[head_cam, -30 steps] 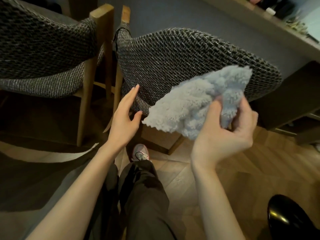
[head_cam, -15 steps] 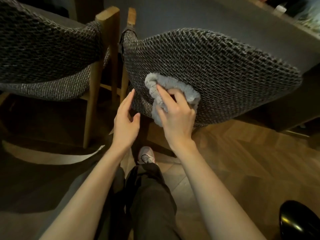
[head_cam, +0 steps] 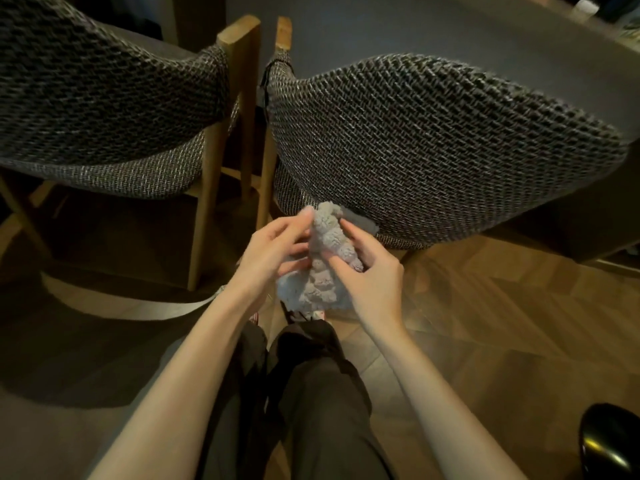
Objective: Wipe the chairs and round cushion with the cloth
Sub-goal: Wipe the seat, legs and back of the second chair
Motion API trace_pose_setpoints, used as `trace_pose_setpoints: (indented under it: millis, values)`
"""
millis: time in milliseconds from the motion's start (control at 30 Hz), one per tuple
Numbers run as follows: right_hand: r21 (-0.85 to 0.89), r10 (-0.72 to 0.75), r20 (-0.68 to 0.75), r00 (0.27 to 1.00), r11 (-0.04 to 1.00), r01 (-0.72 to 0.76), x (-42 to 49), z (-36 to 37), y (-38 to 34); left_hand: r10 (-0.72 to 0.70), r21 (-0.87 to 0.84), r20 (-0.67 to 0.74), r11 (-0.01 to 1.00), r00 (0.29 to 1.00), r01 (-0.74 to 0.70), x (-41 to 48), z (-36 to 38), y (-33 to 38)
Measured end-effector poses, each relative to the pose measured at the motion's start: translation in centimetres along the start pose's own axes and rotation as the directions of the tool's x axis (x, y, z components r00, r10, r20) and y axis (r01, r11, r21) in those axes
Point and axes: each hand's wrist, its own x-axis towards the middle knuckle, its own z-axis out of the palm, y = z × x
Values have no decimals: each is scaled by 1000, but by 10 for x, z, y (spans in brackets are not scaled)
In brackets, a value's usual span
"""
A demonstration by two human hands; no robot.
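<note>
Overhead, two woven grey chairs filled the upper view: the right chair point(head_cam: 433, 143) close ahead and the left chair point(head_cam: 104, 98) just beside it, their wooden posts close together. Below them lay a wood floor point(head_cam: 502, 323). The person's dark trousers point(head_cam: 322, 393) ran down the middle. The fluffy pale cloth point(head_cam: 322, 271) hung bunched between both hands, at the right chair's lower edge; whether it touched the chair could not be told. The left hand point(head_cam: 270, 254) pinched its upper part with curled fingers. The right hand point(head_cam: 370, 282) gripped its side, fingers dug into the pile.
</note>
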Motion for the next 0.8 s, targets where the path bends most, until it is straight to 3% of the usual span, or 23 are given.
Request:
trace_pose_setpoints:
  millis: [100,200,267,333,367,433,467,533,633,800]
  values:
    - [210,159,226,961,955,-207,-8,-9,-4,1,59,44,998,999,-4,-4,-1,-4]
    - [223,251,378,891,910,-350,-9,-19,-7,-13,113,29,994,1000,10,-4,-2,-10]
    - [211,242,385,890,916,-340,-9,-25,-11,-2,87,-34,996,999,5,-5,0,-11]
    - [170,145,255,956,967,-192,-7,-33,-17,108,91,-197,992,974,-91,-6,1,-10]
    - [131,77,166,983,986,-100,-5,-38,-22,217,161,-308,972,926,-174,-6,1,-7]
    - [44,-59,23,998,997,58,2,-49,-32,451,344,-486,886,749,-311,-7,4,5]
    - [-13,-119,-20,993,993,119,6,-54,-37,537,400,-537,841,651,-364,-5,9,12]
    - [-134,-208,-76,975,971,197,15,-62,-46,609,394,-581,791,540,-468,1,24,27]
    - [-268,-336,-96,937,915,301,25,-66,-61,635,238,-519,750,572,-617,15,55,42]
    - [-446,-438,-128,890,827,343,40,-63,-75,664,346,-327,747,673,-569,35,84,37]
